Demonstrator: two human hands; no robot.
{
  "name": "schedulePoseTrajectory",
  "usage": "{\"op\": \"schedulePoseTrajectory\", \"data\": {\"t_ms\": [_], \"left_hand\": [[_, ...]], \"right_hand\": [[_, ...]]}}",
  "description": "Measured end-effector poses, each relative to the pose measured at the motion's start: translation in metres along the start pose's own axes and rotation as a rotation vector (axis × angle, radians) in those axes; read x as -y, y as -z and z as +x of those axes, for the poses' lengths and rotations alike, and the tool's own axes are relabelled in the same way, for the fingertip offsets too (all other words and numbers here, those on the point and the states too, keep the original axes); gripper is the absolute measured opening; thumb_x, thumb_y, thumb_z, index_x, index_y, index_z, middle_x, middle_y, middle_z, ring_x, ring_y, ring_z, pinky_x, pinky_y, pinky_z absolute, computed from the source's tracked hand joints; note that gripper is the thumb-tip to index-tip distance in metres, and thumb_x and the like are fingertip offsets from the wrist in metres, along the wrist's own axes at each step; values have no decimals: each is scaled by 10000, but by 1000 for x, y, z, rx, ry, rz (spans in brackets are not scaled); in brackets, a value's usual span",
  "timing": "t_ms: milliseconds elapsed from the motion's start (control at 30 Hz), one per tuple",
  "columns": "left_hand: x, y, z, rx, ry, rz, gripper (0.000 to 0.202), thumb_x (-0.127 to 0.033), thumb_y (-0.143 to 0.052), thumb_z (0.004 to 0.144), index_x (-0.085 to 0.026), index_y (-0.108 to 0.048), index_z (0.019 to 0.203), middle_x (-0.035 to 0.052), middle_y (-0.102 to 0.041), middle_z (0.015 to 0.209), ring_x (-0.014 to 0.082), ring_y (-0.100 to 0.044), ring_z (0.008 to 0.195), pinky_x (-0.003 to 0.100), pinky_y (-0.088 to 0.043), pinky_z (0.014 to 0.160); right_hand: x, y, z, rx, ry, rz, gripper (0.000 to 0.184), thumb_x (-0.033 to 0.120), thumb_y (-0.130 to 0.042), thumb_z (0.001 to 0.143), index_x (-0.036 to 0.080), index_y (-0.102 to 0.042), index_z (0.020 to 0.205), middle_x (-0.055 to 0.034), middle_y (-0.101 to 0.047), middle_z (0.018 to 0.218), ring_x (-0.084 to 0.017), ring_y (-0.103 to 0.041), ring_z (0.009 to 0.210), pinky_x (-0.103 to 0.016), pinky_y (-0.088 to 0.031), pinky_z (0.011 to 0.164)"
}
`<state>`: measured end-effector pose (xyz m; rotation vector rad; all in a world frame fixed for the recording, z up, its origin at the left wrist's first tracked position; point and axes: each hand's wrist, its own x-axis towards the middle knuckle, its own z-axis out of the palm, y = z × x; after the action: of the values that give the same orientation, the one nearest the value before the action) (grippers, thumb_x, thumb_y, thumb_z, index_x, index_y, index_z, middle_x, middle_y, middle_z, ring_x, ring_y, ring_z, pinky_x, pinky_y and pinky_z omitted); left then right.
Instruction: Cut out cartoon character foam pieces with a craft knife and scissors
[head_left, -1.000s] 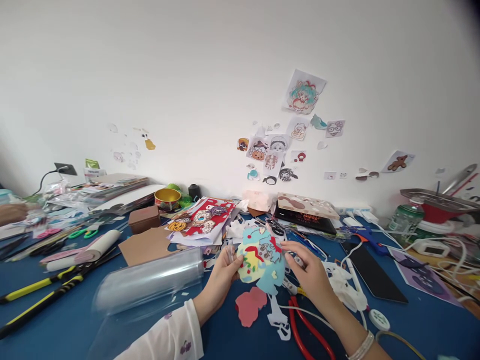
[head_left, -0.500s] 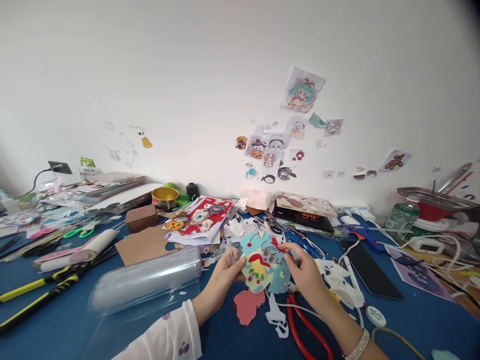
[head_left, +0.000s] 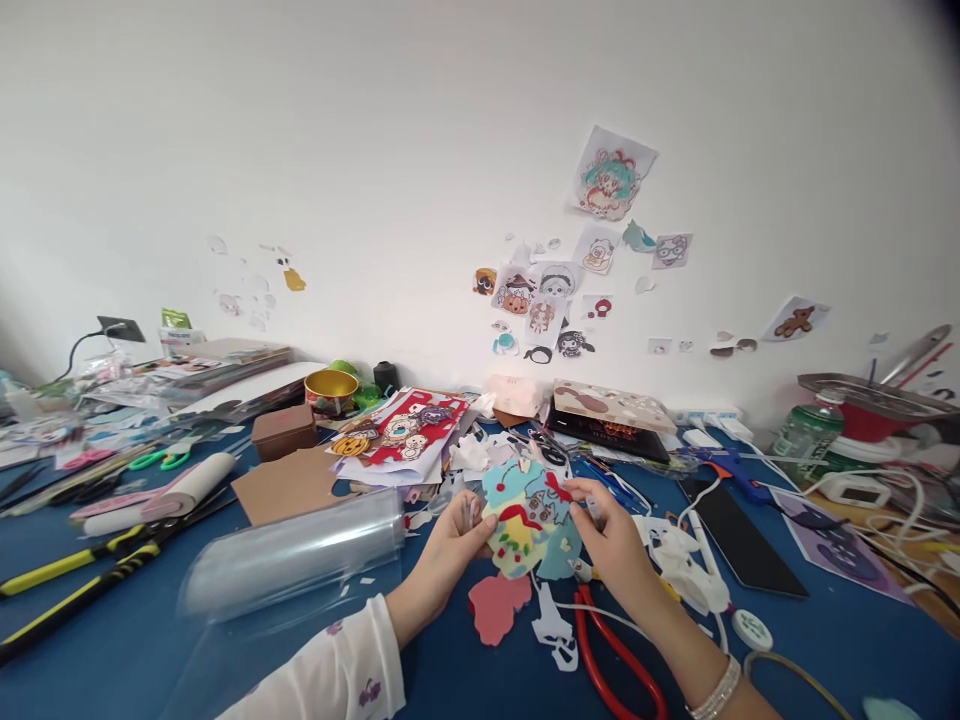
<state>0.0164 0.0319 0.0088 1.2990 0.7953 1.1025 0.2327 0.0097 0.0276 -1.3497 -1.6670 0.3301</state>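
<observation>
Between my two hands, raised over the blue table (head_left: 315,655), is a cut-out cartoon figure (head_left: 525,515) in layered teal, yellow and red pieces. My left hand (head_left: 457,540) pinches its left edge with the thumb on top. On the other side, my right hand (head_left: 604,525) grips the upper right edge near a red bow-like piece. Below the figure lie a flat pinkish-red cut-out (head_left: 497,607) and a white scrap (head_left: 553,625). Pliers with red handles (head_left: 611,650) rest under my right forearm.
A roll of clear plastic film (head_left: 300,550) and yellow-black long-handled cutters (head_left: 90,570) lie on the left. Behind are a brown box (head_left: 285,432), a gold tin (head_left: 331,388) and papers (head_left: 405,435). A black strip (head_left: 750,540) and a blue glue gun (head_left: 739,480) lie to the right.
Both hands keep their grip on the cut-out figure, which has barely moved. The view has shifted very slightly.
</observation>
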Motion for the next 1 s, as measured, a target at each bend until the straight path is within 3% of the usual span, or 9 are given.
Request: {"op": "schedulePoseTrajectory", "data": {"t_ms": [100,300,400,533,600,700,767,833,1000], "left_hand": [[4,1,2,-39,-73,77,226,-331,-560,871,-149,-561,1004,21,-586,923,121,-571,739,283,-507,642],[-2,-3,-3,-78,-141,144,279,-456,-545,850,-182,-499,827,31,-588,901,172,-573,860,335,-495,734],[-9,-4,-5,-75,-115,166,355,-569,-490,832,-217,-461,788,71,-601,972,236,-546,1011,346,-490,764],[-11,-2,-5,-46,-91,217,350,-572,-466,839,-224,-490,810,65,-588,946,231,-549,950,325,-480,730],[-10,0,-6,-22,-86,243,353,-570,-447,847,-223,-507,824,57,-580,929,221,-547,920,314,-470,727],[-8,0,-9,21,-70,273,382,-572,-379,871,-220,-522,840,56,-574,933,214,-542,909,309,-464,724],[-6,0,-8,43,-55,300,389,-566,-345,882,-219,-516,837,50,-567,924,206,-540,892,303,-463,714],[-2,0,-5,57,-39,340,389,-563,-329,884,-219,-501,831,43,-563,904,197,-541,868,295,-460,700],[6,-6,6,89,-34,524,349,-558,-393,830,-225,-412,728,-23,-468,666,154,-459,626,273,-389,592]], "right_hand": [[1,0,-1,-9,20,-23,341,387,-434,881,226,-589,1139,-89,-704,947,-175,-631,610,-256,-486,480],[1,15,3,-144,91,-173,267,386,-476,854,219,-662,945,-62,-711,808,-164,-585,509,-266,-471,451],[-5,33,6,-309,98,-293,318,406,-419,878,195,-643,959,-103,-701,895,-224,-645,694,-326,-511,602],[-15,53,12,-394,62,-462,363,392,-351,919,175,-632,994,-139,-655,1088,-273,-620,991,-369,-496,783],[-20,56,15,-336,22,-549,323,321,-353,933,176,-629,1019,-131,-632,1144,-260,-616,1004,-360,-495,776],[-27,49,17,-114,-50,-670,174,216,-477,898,183,-641,946,-91,-653,1069,-205,-648,845,-324,-506,677],[-32,41,18,65,-105,-729,97,233,-566,873,163,-633,871,-43,-663,908,-146,-630,705,-292,-509,620],[-34,34,19,190,-149,-766,162,302,-575,885,146,-616,878,-8,-640,829,-111,-606,665,-277,-518,617],[-19,30,17,205,-75,-780,132,214,-498,921,156,-612,890,-19,-645,850,-121,-615,715,-252,-484,610]]}}
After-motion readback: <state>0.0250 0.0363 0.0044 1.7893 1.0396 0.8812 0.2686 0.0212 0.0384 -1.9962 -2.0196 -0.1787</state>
